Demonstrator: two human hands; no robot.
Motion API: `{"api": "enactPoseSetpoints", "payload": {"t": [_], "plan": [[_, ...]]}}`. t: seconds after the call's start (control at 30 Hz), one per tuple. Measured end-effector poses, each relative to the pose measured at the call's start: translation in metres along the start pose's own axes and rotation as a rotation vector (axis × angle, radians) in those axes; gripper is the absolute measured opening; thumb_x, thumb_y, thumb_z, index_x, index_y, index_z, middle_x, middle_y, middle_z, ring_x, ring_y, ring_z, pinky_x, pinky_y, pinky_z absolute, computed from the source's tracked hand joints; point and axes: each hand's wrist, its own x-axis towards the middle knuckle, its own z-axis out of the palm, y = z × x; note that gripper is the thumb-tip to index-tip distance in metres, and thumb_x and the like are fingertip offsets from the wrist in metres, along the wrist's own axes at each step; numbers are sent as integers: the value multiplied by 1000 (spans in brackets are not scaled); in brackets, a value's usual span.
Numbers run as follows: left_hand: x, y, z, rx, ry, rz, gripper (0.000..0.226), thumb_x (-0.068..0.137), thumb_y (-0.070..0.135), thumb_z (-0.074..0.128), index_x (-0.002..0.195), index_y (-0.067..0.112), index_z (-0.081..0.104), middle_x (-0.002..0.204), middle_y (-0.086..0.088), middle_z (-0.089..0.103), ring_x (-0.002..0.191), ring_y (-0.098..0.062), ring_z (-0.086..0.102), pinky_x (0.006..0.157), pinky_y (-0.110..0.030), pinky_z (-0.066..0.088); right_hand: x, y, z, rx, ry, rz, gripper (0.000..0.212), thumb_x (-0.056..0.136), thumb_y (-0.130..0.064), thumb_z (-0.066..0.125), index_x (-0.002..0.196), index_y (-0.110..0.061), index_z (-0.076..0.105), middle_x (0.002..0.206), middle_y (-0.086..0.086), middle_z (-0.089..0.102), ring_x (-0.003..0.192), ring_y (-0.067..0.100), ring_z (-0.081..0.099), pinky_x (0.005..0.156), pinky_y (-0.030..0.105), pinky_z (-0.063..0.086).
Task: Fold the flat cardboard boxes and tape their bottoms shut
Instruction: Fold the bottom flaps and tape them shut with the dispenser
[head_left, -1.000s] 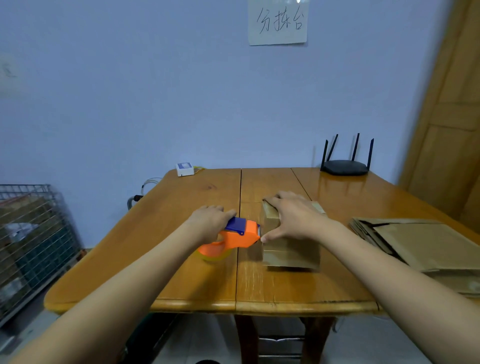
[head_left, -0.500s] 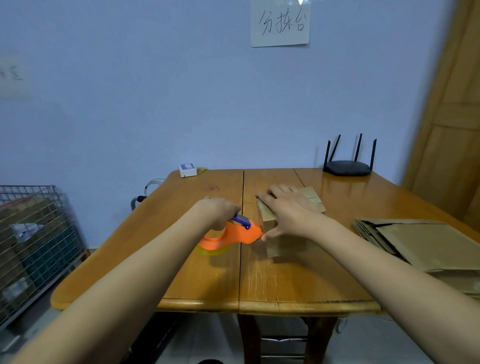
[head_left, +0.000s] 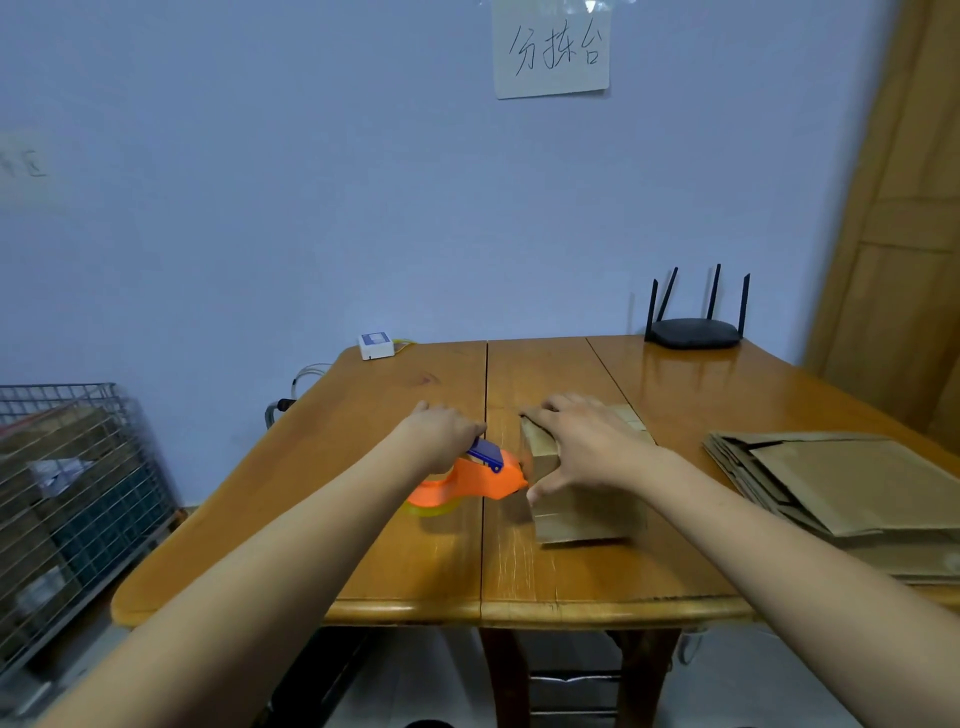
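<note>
A small folded cardboard box (head_left: 576, 512) stands on the wooden table (head_left: 405, 566) just right of its centre seam. My right hand (head_left: 584, 441) lies flat on top of the box, fingers spread, thumb against its near-left corner. My left hand (head_left: 441, 434) grips the handle of an orange tape dispenser (head_left: 470, 483) with a blue blade guard. The dispenser's nose touches the box's left side. Its tape roll is mostly hidden under the orange body.
A stack of flat cardboard boxes (head_left: 852, 488) lies at the table's right edge. A black router (head_left: 696, 330) and a small white device (head_left: 375, 345) sit at the back. A wire cage (head_left: 67, 499) stands on the floor at left, a wooden door (head_left: 904, 234) at right.
The dispenser has tilted nose-down and slid lower against the box's left side. My right hand has spread flatter over the box top.
</note>
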Motion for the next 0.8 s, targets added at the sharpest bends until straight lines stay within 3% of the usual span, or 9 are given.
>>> {"api": "enactPoseSetpoints", "payload": {"t": [0.1, 0.2, 0.37, 0.5, 0.57, 0.63, 0.8], "plan": [[1, -1, -1, 82, 46, -3, 40, 99, 10, 49, 138, 21, 45, 127, -10, 57, 120, -30, 51, 101, -45, 38, -1, -1, -4, 13, 21, 2, 111, 66, -77, 70, 155, -28, 27, 147, 3, 42, 133, 23, 39, 109, 38, 35], [-1, 1, 6, 129, -17, -13, 40, 99, 12, 50, 138, 20, 46, 128, -11, 56, 123, -32, 49, 105, -48, 34, 4, 4, -25, 72, 163, 28, 111, 65, -78, 70, 155, -29, 27, 148, 1, 41, 134, 22, 39, 109, 38, 34], [-5, -17, 18, -251, -130, -124, 40, 88, -2, 42, 124, 14, 49, 118, -10, 58, 104, -28, 55, 90, -40, 46, 4, 25, -41, 186, 270, 23, 110, 62, -75, 75, 154, -33, 30, 144, -5, 44, 131, 17, 41, 95, 29, 34], [-2, -34, 32, -359, -294, -241, 37, 90, 9, 55, 126, 12, 56, 125, -10, 53, 96, -25, 59, 83, -36, 51, -5, 29, -29, 316, 292, 17, 113, 59, -75, 77, 153, -38, 27, 148, -9, 40, 134, 15, 40, 105, 34, 36], [0, -35, 44, -414, -281, -313, 37, 87, 19, 68, 122, 11, 58, 110, -6, 60, 90, -23, 58, 79, -34, 51, -6, 29, -22, 372, 305, 27, 113, 58, -76, 77, 153, -39, 26, 149, -10, 38, 135, 15, 39, 107, 37, 37], [3, -34, 57, -514, -222, -380, 38, 85, 24, 74, 116, 10, 59, 109, -7, 62, 89, -22, 57, 76, -32, 50, -7, 30, -18, 421, 316, 40, 113, 59, -74, 78, 152, -40, 26, 150, -12, 36, 136, 15, 38, 109, 38, 37], [6, -26, 84, -686, -99, -500, 32, 85, 23, 71, 111, 10, 59, 105, -8, 63, 90, -23, 60, 71, -30, 50, -6, 31, -12, 481, 321, 49, 114, 59, -72, 79, 153, -40, 24, 151, -10, 35, 137, 16, 36, 112, 43, 38]]}}
